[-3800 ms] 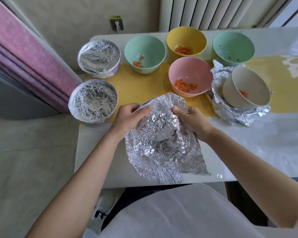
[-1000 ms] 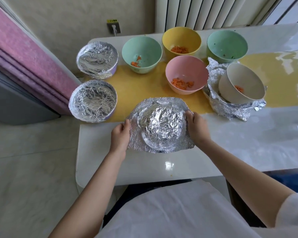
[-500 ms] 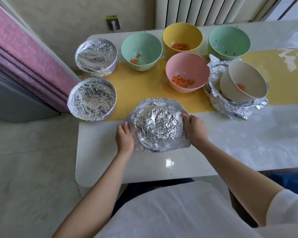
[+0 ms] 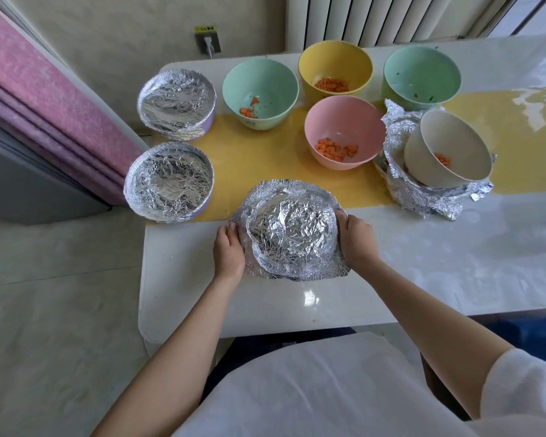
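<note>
A bowl draped in crinkled foil [image 4: 289, 231] stands on the white table [image 4: 391, 279] just in front of me, the sheet's edges still flaring out around its rim. My left hand [image 4: 229, 252] cups the bowl's left side with fingers curled over the foil. On the opposite side, my right hand [image 4: 356, 241] presses and wraps around the foil. The bowl under the foil is hidden.
Two foil-covered bowls [image 4: 169, 181] [image 4: 177, 104] sit at the left. Behind stand green [image 4: 260, 91], yellow [image 4: 334, 72], pink [image 4: 344, 130] and another green bowl [image 4: 421, 77], most holding carrot bits. A beige bowl [image 4: 445, 149] tilts in loose foil at the right. A wall is close on the left.
The loose foil sheet has been pressed down over the bowl. Both hands slid from its far rim to its left and right sides, folding the foil edges downward.
</note>
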Tool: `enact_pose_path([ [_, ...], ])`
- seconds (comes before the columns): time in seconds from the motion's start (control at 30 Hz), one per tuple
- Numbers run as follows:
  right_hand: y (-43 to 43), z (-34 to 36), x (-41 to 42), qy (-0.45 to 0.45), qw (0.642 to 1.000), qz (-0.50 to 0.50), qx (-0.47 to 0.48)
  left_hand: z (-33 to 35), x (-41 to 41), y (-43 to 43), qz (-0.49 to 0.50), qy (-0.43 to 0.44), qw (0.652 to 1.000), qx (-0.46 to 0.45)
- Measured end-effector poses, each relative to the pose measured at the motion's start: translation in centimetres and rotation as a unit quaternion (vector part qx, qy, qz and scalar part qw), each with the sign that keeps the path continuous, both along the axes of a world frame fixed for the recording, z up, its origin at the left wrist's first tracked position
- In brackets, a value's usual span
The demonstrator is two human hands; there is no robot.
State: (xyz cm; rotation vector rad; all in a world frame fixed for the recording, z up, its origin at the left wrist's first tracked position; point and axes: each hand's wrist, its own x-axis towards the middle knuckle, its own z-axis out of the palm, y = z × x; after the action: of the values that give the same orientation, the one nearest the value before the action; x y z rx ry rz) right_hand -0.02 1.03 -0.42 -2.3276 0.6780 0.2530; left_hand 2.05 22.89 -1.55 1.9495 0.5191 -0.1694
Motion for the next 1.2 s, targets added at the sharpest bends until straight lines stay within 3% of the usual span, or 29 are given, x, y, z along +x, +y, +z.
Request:
enact_pose_path([
  [0.3, 0.2, 1.1, -0.4, -0.030, 0.998, 0.010, -0.048, 1.2, -0.7, -0.2, 0.075, -0.010, 0.995, 0.069],
  [0.4, 0.1, 0.9, -0.6, -0.032, 0.997, 0.021, -0.060, 2.3, -1.0, 0.2, 0.008, -0.118, 0.979, 0.166],
  [0.5, 0.3, 0.8, -0.6, -0.040, 0.996, 0.028, -0.071, 3.5, -1.3, -0.6, -0.233, -0.250, 0.901, 0.268],
  [0.6, 0.3, 0.6, -0.4, -0.037, 0.996, 0.028, -0.072, 3.3, -1.8, -2.0, -0.450, -0.229, 0.786, 0.357],
  [0.67, 0.1, 0.6, -0.3, -0.030, 0.997, 0.026, -0.073, 2.6, -1.9, -2.4, -0.504, -0.177, 0.738, 0.411],
  [0.73, 0.0, 0.5, -0.2, -0.030, 0.996, 0.031, -0.075, 2.0, -2.0, -2.6, -0.511, -0.155, 0.716, 0.450],
  [1.07, 0.2, 1.4, -0.3, -0.017, 0.993, 0.015, -0.113, 2.5, -1.9, -3.6, -0.525, -0.099, 0.708, 0.462],
  [1.13, 0.6, 2.1, -0.3, -0.116, 0.978, 0.025, -0.171, 2.7, -2.0, -3.7, -0.525, -0.093, 0.714, 0.453],
  [1.2, 1.6, 3.0, -0.3, -0.279, 0.935, 0.102, -0.195, 2.8, -2.0, -3.7, -0.522, -0.101, 0.718, 0.449],
])
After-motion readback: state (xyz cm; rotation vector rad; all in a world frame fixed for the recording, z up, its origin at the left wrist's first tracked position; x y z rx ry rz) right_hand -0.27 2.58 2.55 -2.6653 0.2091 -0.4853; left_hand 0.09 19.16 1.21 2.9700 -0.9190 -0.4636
